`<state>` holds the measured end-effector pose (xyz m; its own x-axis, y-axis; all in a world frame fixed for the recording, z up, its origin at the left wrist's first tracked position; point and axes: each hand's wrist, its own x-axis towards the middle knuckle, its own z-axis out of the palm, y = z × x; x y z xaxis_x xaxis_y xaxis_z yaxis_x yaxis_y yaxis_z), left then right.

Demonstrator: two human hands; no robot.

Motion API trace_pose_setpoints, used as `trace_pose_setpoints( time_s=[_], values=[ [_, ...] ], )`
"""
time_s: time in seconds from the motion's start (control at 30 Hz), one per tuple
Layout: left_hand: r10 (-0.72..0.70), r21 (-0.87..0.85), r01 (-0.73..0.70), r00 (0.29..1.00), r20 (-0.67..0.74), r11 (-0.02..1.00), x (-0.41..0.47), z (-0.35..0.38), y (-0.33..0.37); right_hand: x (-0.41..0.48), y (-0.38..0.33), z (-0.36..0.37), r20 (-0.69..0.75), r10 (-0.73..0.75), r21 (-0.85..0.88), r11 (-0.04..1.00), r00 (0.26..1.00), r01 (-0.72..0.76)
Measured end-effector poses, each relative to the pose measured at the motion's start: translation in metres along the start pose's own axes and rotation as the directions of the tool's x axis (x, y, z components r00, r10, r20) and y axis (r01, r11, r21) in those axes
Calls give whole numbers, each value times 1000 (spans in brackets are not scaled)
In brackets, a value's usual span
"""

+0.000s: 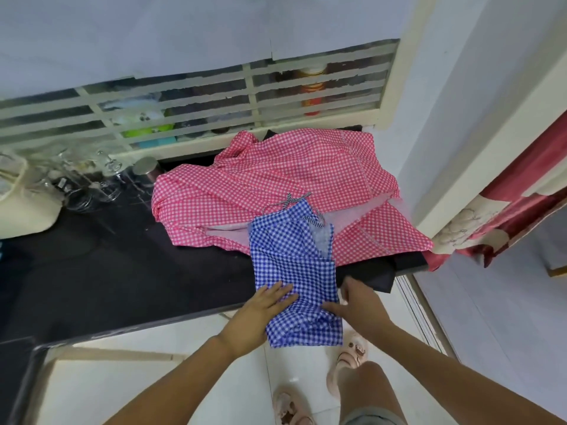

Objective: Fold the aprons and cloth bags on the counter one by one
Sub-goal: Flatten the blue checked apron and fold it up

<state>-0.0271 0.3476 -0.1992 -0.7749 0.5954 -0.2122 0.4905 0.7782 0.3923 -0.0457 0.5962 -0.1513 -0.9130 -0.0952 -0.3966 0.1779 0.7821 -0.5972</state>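
A blue checked apron point(291, 259) lies partly folded at the front edge of the black counter point(122, 271), its lower end hanging over the edge. My left hand point(264, 305) rests flat on its left side, fingers straight. My right hand point(356, 302) is at its right edge, thumb pressing on the cloth, the fingers partly hidden behind it. A pink checked apron point(291, 185) lies spread and rumpled behind, under the blue one's top. A black cloth point(374, 271) shows beneath them at the counter's right end.
A cream cloth bag point(21, 207) stands at the counter's far left beside several glasses point(86, 185) and a metal tin point(147, 170). A barred window point(214, 96) runs behind. A red curtain point(506, 204) hangs at the right. White floor tiles lie below.
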Motion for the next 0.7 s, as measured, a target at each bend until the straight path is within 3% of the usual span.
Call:
trace_pose_setpoints(
  time_s=[0.07,0.1,0.2,0.27,0.33,0.4,0.5,0.57,0.63,0.7],
  values=[
    [-6,-35,5,1000,-26,999,1,-2,4,-4,0,-4,-88,-325,14,945,942,327],
    [-5,-61,3,999,-43,998,2,-3,4,-6,-2,-7,2,-450,17,893,893,450],
    [-12,-140,3,998,-63,990,3,-2,3,-2,6,-2,377,-532,-170,765,758,621],
    [-35,-224,17,997,-76,974,3,-5,4,9,20,4,411,-562,-286,668,718,687],
    [-93,-353,65,994,-63,933,4,-11,8,15,34,11,345,-584,-298,675,735,675],
    [-176,-477,143,984,-25,867,6,-15,12,15,34,13,226,-572,-186,769,788,612],
    [-374,-753,277,926,44,597,11,-28,18,17,15,10,94,-425,150,900,900,409],
    [-450,-861,298,888,91,413,15,-41,20,23,4,5,92,-302,354,901,949,253],
    [-484,-891,279,871,79,357,19,-50,20,31,-8,-1,142,-191,463,880,971,106],
    [-541,-916,281,836,87,287,24,-52,21,39,-15,-2,155,-155,447,892,976,71]
  ],
)
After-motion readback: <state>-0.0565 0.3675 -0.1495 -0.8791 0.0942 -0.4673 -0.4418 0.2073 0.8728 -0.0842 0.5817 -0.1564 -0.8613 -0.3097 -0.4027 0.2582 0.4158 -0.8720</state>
